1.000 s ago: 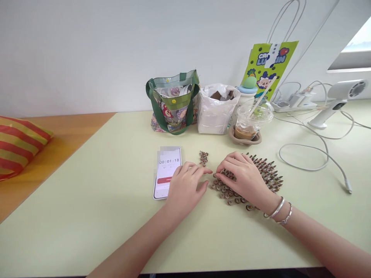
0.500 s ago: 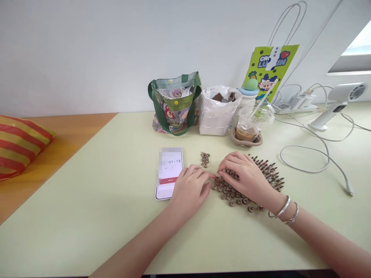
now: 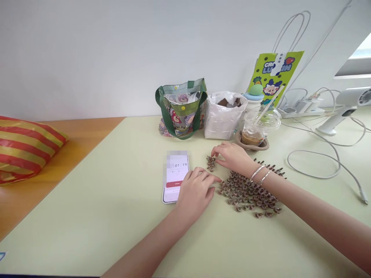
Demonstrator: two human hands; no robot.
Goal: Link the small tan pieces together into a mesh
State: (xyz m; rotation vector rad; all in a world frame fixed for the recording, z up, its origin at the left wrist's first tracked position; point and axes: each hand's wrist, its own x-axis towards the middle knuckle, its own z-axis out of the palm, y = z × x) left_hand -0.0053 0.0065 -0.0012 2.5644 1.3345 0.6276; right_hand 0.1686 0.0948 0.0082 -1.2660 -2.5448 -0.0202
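A heap of small brown wooden buttons (image 3: 249, 191) lies on the pale green table (image 3: 116, 200). A much smaller cluster of the same buttons (image 3: 211, 162) sits apart, to the heap's upper left. My right hand (image 3: 230, 156), with two silver bangles on the wrist, reaches over the heap, and its pinched fingertips touch the small cluster. My left hand (image 3: 197, 191) rests flat on the table with fingers spread, between the heap and a white phone (image 3: 175, 177) showing a timer.
Along the wall stand a green cartoon tote bag (image 3: 181, 110), a white plastic bag (image 3: 224, 116), an iced coffee cup (image 3: 256, 129) and a green paper bag (image 3: 274, 75). White cables (image 3: 319, 154) and a white fan (image 3: 344, 110) lie right. A striped red-yellow bag (image 3: 24, 146) sits far left.
My right hand has left the big heap and moved up and left to the small cluster. My left hand has stayed beside the phone. The timer went from 01:18 to 01:19.
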